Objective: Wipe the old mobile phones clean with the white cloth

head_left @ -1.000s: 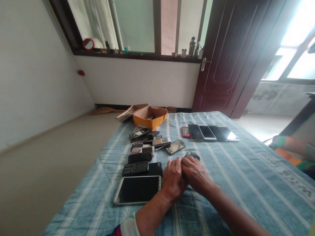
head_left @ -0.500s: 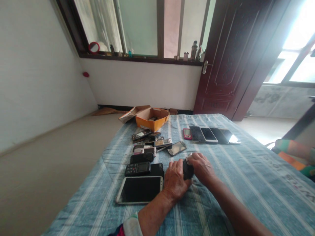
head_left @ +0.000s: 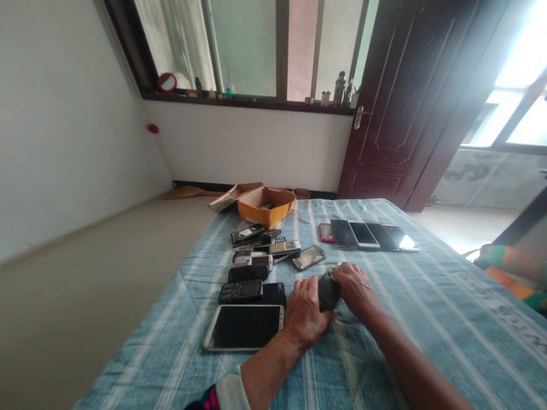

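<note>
Both my hands rest on a blue striped cloth (head_left: 427, 319) and grip a small black phone (head_left: 328, 291) between them. My left hand (head_left: 304, 310) closes on its left side, my right hand (head_left: 356, 289) on its right side and top. Just left of my left hand lies a large white-edged smartphone (head_left: 243, 327) with a dark screen. Beyond it sit a black keypad phone (head_left: 240, 291) and a pile of several old phones (head_left: 265, 247). A silver touchscreen phone (head_left: 308, 257) lies just ahead of my hands.
A row of several smartphones (head_left: 367, 234) lies at the far side of the cloth. An open orange cardboard box (head_left: 265, 206) stands at the far edge. A dark wooden door (head_left: 405, 102) and a window sill with bottles (head_left: 342, 88) are behind. Colourful fabric (head_left: 513, 262) lies at right.
My hands have lifted the black phone up on edge between them and turned it slightly. The camera has shifted a little; the other phones have not moved.
</note>
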### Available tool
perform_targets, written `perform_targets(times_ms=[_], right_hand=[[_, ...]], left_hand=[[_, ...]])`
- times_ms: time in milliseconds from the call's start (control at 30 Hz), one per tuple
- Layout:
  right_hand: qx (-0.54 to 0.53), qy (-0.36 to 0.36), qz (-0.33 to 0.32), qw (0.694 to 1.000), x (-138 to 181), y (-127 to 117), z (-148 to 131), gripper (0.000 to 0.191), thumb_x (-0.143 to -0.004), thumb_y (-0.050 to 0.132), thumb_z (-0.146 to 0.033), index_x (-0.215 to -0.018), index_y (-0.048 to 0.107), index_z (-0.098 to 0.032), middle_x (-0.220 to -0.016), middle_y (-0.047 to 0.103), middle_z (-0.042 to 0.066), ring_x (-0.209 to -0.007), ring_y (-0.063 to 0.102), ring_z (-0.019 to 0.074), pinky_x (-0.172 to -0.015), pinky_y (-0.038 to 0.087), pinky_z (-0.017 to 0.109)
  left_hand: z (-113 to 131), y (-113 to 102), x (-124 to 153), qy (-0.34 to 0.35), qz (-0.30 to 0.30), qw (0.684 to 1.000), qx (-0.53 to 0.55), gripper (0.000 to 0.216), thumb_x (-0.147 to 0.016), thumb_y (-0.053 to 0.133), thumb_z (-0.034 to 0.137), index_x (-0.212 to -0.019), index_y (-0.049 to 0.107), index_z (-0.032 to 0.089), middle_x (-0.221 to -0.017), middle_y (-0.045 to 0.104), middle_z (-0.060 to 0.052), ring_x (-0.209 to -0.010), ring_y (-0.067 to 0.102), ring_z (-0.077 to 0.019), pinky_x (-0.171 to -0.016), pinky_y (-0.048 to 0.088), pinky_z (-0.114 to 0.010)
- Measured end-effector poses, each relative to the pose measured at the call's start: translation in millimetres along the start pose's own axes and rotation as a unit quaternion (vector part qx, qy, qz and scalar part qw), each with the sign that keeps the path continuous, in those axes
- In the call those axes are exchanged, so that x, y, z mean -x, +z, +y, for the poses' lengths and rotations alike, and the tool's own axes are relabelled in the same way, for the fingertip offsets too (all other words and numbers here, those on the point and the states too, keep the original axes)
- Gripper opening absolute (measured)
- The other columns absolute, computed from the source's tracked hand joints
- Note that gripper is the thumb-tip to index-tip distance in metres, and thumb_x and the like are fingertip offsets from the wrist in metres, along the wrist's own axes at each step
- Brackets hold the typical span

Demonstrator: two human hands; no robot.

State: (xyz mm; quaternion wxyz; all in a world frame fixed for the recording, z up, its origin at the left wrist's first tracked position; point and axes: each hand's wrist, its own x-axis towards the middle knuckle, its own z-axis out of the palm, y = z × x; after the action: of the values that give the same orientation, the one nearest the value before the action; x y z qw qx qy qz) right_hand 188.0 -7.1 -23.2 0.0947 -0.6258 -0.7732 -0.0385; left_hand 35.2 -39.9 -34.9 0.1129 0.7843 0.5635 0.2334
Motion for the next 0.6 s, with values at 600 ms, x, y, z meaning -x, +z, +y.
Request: perform_targets(times_ms=[600], right_hand=[[-0.005, -0.062, -0.03, 0.998, 48.9, -7.7, -40.3, 0.031, -0.085, 0.042, 0.001, -0.094, 0.065, -0.019, -0.096, 0.061, 0.006, -0.081, 0.056, 0.0207, -0.07, 0.037, 0.031]], left_hand=[[-6.3, 0.6, -0.4, 0.043, -0.034, 0.998, -0.026, 0.054, -0.074, 0.054, 0.033, -0.123, 0.048, 0.01, -0.114, 0.059, -0.014, -0.107, 0.052, -0.0295, -0.097, 0.04, -0.042]])
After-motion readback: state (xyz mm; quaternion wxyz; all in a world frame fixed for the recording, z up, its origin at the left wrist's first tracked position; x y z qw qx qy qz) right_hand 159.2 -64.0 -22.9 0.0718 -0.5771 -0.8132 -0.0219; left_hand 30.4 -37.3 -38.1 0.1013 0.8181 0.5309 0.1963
